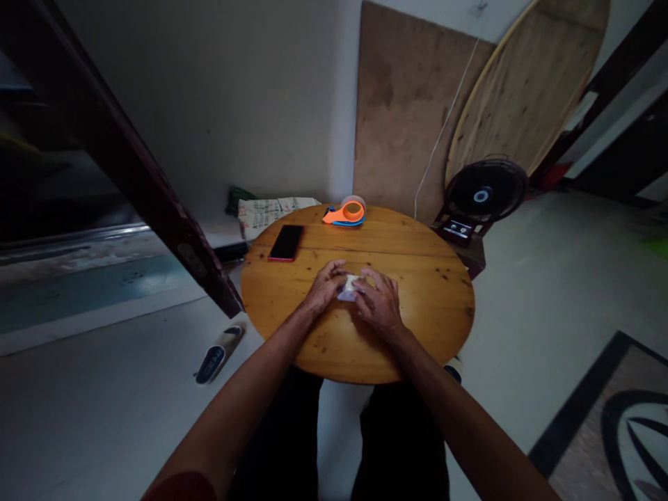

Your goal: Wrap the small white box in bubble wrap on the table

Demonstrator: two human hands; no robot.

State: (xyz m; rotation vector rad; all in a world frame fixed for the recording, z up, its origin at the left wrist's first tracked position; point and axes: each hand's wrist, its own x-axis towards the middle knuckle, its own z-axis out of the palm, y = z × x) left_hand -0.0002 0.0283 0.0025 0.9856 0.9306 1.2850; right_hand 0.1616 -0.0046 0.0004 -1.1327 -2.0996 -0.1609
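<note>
Between my two hands, near the middle of the round wooden table [323, 351], is a small white box-like item [351, 287] with a pale purple front side. My left hand [328, 287] grips it from the left, its thumb close against the edge. On the other side my right hand [382, 300] has its thumb and fingers curled round the item. Parts of the item are covered by my fingers, so its exact kind does not show.
An orange and blue tape dispenser [345, 214] lies at the table's far edge. Left of it is a phone [287, 243] with a red edge. A black fan [483, 196] stands beyond the table on the right. A slipper [219, 355] is on the floor at left.
</note>
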